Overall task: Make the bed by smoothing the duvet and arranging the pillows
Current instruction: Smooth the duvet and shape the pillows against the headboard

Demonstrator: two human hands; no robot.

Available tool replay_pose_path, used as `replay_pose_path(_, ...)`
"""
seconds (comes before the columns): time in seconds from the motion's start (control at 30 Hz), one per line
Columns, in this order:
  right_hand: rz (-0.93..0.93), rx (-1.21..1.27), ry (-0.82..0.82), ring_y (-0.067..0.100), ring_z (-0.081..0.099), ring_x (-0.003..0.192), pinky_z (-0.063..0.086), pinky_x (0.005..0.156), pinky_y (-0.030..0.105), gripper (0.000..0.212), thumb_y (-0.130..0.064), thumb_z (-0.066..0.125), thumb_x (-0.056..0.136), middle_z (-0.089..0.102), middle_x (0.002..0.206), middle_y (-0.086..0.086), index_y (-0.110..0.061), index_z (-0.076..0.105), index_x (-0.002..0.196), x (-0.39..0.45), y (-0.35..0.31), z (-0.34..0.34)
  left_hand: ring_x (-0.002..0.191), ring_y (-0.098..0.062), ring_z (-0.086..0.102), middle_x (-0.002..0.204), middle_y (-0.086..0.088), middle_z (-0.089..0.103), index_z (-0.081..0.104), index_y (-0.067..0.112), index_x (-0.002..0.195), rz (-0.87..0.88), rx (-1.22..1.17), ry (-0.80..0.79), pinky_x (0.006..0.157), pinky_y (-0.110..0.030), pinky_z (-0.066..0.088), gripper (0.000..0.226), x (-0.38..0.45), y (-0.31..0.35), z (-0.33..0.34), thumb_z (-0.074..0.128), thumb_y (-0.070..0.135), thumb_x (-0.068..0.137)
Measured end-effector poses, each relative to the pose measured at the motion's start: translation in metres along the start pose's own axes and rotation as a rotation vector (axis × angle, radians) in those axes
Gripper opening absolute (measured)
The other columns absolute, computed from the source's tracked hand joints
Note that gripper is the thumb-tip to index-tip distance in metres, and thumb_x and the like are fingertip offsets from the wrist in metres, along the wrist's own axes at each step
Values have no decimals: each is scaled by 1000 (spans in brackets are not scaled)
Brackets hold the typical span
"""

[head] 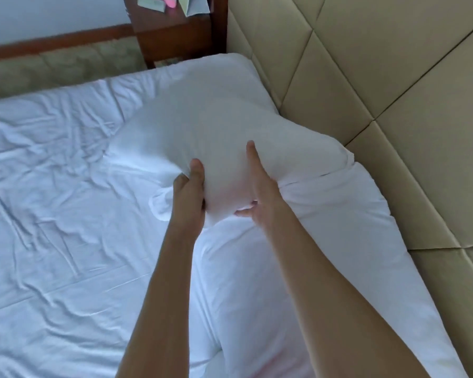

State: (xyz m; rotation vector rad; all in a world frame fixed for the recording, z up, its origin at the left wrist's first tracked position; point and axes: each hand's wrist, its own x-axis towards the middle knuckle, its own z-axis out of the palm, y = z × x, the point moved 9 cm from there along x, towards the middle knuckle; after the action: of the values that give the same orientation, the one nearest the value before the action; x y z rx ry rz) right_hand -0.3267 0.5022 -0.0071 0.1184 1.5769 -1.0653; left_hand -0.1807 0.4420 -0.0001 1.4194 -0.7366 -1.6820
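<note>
Pillow [202, 126] is pinched at its near end by your left hand [187, 192] and right hand [260, 186], fingers closed on cloth, probably to place it against the headboard [380, 77].

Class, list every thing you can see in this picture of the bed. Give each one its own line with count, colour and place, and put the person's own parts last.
pillow: one, white, held up over the head end of the bed
second pillow: one, white, lying along the headboard, nearer the camera
sheet: one, white, creased, covering the mattress on the left
headboard: one, beige, padded panels, along the right
bedside table: one, dark brown wood, top centre
papers: a few, pale with something pink, on that table
carpet: greenish, beyond the bed
left hand: one, gripping the pillow's near edge
right hand: one, gripping the same pillow
</note>
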Motion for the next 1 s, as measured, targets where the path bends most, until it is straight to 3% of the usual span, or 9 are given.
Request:
replay_pose_path(0.07, 0, -16, -26, 24, 65, 104, 58, 84, 43, 109, -74, 84, 45, 65, 120, -1, -16, 51, 132, -18, 11, 14, 99, -22, 69, 106, -10, 72, 68, 10, 101, 65, 5, -21, 92, -45, 54, 38, -30, 9, -4, 55, 46, 93)
replay_pose_path(0.17, -85, -17, 30, 26, 66, 106, 54, 96, 41, 102, -65, 85, 51, 66, 122, 3, -11, 55, 131, -41, 16, 7, 91, -22, 62, 96, -11, 65, 65, 8, 86, 177, 95, -59, 92, -48, 49, 48, -66, 23, -14, 57, 56, 87)
replay_pose_path(0.3, -263, -74, 53, 23, 65, 97, 54, 90, 32, 54, -37, 77, 82, 68, 113, 6, -6, 60, 123, -85, 2, -17, 94, -24, 44, 102, -10, 47, 53, 15, 95, 216, 67, -86, 84, -44, 38, 54, -120, 29, -25, 63, 67, 82)
replay_pose_path(0.43, -430, -75, -5, 19, 69, 87, 58, 86, 33, 16, -18, 75, 83, 72, 95, 1, -13, 65, 95, -154, -10, -43, 67, -23, 52, 80, -14, 58, 64, 1, 85, 244, 29, -37, 54, -33, 45, 43, -201, 31, -27, 47, 37, 102)
replay_pose_path(0.5, -521, -166, -44, 21, 70, 90, 58, 90, 39, 15, -19, 74, 82, 72, 93, 1, -14, 66, 93, -189, -6, -52, 59, -23, 51, 72, -15, 56, 68, 1, 82, 223, 14, -69, 48, -31, 42, 45, -236, 22, -31, 41, 30, 104)
replay_pose_path(0.63, -724, -413, -85, 26, 69, 93, 57, 88, 41, 21, -26, 73, 81, 73, 95, 5, -9, 69, 93, -255, 16, -81, 58, -21, 47, 77, -15, 48, 66, 1, 99, 153, -4, -157, 46, -29, 41, 44, -309, -21, -37, 46, 39, 96)
replay_pose_path(0.77, -830, -561, -97, 29, 67, 93, 56, 85, 41, 22, -27, 70, 84, 73, 93, 8, -7, 69, 90, -295, 50, -131, 54, -19, 46, 70, -14, 49, 66, 1, 101, 72, 40, -208, 47, -28, 39, 43, -375, -77, -26, 46, 39, 97)
replay_pose_path(1.0, -752, -314, -39, 27, 69, 91, 57, 87, 45, 26, -29, 69, 75, 74, 93, 4, -10, 71, 93, -334, 91, -211, 63, -23, 54, 76, -13, 56, 63, 4, 105, -74, -35, -156, 61, -32, 43, 33, -448, -138, -25, 50, 34, 99)
